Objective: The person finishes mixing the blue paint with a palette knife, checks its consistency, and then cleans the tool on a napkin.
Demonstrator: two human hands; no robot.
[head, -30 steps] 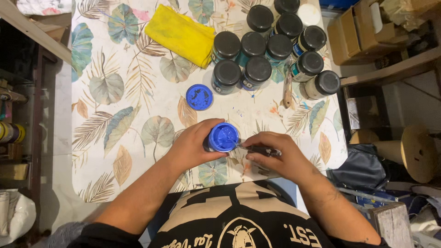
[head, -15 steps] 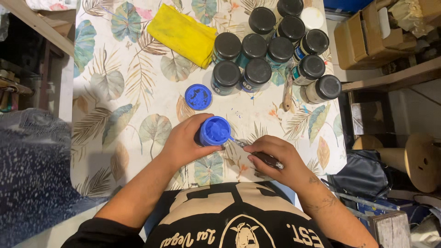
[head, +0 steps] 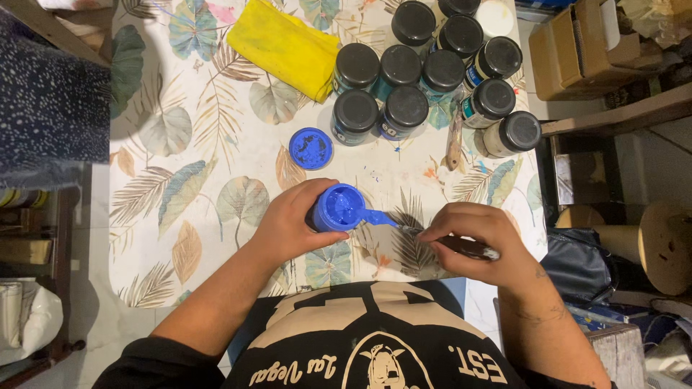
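Blue paint: fills open round plastic jar [head: 337,208], near desk [head: 216,137] front edge.
Left hand [head: 292,227]: grip clenched around jar; hold it steady.
Right hand [head: 479,241]: grip pinches dark-handled brush [head: 432,236]; wipe excess on rim.

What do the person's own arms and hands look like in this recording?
Both hands, left hand and right hand, are bare: no gloves, rings or watch visible. Forearms are uncovered; dark short sleeves show near the frame's bottom. The right forearm carries small dark tattoo-like marks near the wrist.

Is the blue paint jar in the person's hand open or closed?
Open. The blue paint jar in the left hand shows bare paint inside, and its blue lid lies apart on the tablecloth.
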